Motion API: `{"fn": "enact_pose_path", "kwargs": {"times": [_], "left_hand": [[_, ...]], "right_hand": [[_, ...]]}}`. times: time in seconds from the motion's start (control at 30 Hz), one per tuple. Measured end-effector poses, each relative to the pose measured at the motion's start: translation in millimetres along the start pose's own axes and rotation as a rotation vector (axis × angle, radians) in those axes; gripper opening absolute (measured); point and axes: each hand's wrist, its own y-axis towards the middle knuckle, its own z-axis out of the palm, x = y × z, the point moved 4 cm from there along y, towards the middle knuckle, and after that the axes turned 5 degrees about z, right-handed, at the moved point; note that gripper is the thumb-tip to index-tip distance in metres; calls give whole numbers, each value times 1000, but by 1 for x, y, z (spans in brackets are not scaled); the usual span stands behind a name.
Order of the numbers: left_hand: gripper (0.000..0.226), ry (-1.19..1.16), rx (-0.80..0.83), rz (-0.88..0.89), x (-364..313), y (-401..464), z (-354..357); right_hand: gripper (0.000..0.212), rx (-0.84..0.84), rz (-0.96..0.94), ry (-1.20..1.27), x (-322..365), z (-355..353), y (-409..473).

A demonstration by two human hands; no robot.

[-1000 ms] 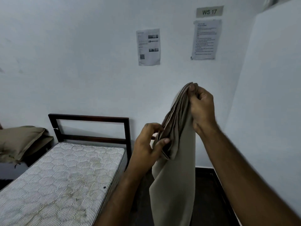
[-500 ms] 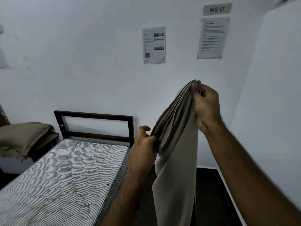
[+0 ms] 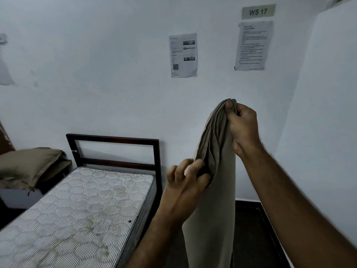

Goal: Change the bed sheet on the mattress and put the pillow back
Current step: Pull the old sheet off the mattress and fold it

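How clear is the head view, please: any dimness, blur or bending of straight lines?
Head view: dim, bluish light, no glare; the left hand's fingers are motion-blurred on the sheet, the right hand is sharper; the sign reads WS 17, the notices' small print does not; wide-angle bending tilts the headboard.

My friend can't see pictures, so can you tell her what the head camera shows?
A person holds up a bunched beige bed sheet: the right hand grips its top, the left hand pinches the folds lower down. To the left a bare striped mattress lies on a dark bed frame, and a brown pillow sits beyond it.
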Motion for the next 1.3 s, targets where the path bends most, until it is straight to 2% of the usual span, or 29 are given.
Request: {"fn": "enact_pose_path", "kwargs": {"times": [0.07, 0.13, 0.33, 0.43, 0.57, 0.67, 0.83, 0.9, 0.97, 1.0, 1.07, 1.1, 1.2, 1.3], "left_hand": [[30, 56, -21, 181, -14, 1, -6], [25, 93, 31, 295, -23, 5, -9], [25, 55, 187, 389, -37, 24, -23], [18, -101, 340, 466, -47, 38, -36], [15, -404, 543, 277, -55, 48, -43], [20, -343, 653, 128, -51, 45, -39], [35, -95, 625, -54, -17, 38, -26], [39, -156, 667, -164, 4, 30, -10], [31, -250, 724, -202, 18, 23, 1], [21, -190, 730, -140, 22, 21, 1], [5, 24, 630, 106, 26, 23, -3], [8, 84, 602, 238, 22, 25, -7], [12, 59, 547, 638, -4, 21, -13], [15, -8, 514, 825, -24, 24, -28]], "right_hand": [[34, -17, 18, -20, -5, -3, 9], [37, -23, 34, -50, -9, -5, 17], [42, 15, 45, -150, -21, -11, 26], [43, 101, 15, -260, -26, -6, 21], [35, 194, -36, -406, -32, 2, 13], [37, 160, -36, -423, -39, 2, 14], [46, 64, 5, -346, -51, -14, 27], [47, 45, -3, -335, -50, -17, 30], [45, 37, -17, -325, -49, -18, 32], [43, 31, -25, -326, -48, -18, 32], [43, 21, -49, -357, -46, -19, 32], [43, 22, -62, -388, -44, -18, 31], [30, 88, -122, -522, -41, -11, 23], [20, 173, -125, -598, -48, 1, 12]]}}
